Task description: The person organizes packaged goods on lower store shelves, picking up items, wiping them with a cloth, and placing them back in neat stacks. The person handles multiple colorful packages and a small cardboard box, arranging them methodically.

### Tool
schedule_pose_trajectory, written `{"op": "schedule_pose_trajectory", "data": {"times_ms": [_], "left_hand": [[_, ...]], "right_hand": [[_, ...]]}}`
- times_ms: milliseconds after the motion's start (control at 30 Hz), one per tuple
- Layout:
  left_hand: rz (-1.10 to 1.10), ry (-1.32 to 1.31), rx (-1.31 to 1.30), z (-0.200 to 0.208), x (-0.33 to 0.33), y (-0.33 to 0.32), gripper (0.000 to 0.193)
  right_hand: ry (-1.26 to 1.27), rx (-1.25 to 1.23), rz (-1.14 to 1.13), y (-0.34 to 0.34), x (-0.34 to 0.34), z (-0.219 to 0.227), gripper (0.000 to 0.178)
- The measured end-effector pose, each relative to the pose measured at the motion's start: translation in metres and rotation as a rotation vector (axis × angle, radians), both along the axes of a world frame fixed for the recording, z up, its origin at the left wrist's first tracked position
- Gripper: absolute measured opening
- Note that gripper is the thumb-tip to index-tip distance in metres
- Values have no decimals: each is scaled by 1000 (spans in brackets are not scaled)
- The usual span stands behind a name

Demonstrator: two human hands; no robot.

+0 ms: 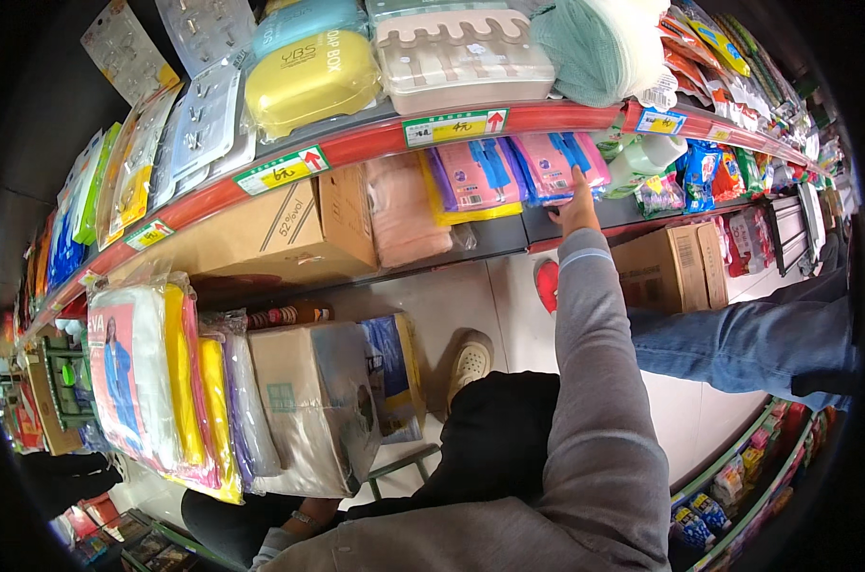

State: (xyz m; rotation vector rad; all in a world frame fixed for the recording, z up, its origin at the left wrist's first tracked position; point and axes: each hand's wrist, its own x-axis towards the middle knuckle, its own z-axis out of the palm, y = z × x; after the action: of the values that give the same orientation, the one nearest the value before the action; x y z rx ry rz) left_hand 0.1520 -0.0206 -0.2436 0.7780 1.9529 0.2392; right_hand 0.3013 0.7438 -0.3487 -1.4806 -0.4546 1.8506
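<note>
My right arm reaches up to the lower shelf, and my right hand (576, 207) is at the front edge of a pink raincoat packet (553, 162). One finger lies on top of it and the thumb is at its near edge. Another pink raincoat packet (473, 173) lies to its left, on purple and yellow ones. At the lower left, a cardboard box (304, 391) is at my lap, with several bagged raincoats (132, 381) standing along its left side. My left hand (315, 510) is by the box's near edge; its fingers are hidden.
Above runs a shelf with a red edge strip (356, 145), holding a yellow soap box (310, 84) and a mesh bath sponge (585, 52). A large carton (261, 229) and folded pink towels (406, 210) fill the lower shelf's left. A person's jeans-clad leg (738, 338) is close on my right, near another carton (666, 269).
</note>
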Motion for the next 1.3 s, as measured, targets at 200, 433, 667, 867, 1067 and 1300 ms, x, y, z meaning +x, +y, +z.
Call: {"op": "schedule_pose_trajectory", "data": {"times_ms": [200,433,667,867,1067,1300], "left_hand": [[-2,29,24,-10,-1,-9,30],[-54,100,149,-24,4,-24,32],[58,-272,362,17,4,12,29],[-69,0,401,40,18,6,30],[-135,137,374,38,25,-10,35],[-152,298,241,52,32,-25,38]], "right_hand": [[338,133,-279,13,-16,12,49],[268,202,-560,-19,-32,38,46],[396,294,-316,-82,60,50,41],[442,260,-56,-189,143,103,54],[510,248,-47,-306,196,212,56],[554,423,192,-426,113,336,61]]}}
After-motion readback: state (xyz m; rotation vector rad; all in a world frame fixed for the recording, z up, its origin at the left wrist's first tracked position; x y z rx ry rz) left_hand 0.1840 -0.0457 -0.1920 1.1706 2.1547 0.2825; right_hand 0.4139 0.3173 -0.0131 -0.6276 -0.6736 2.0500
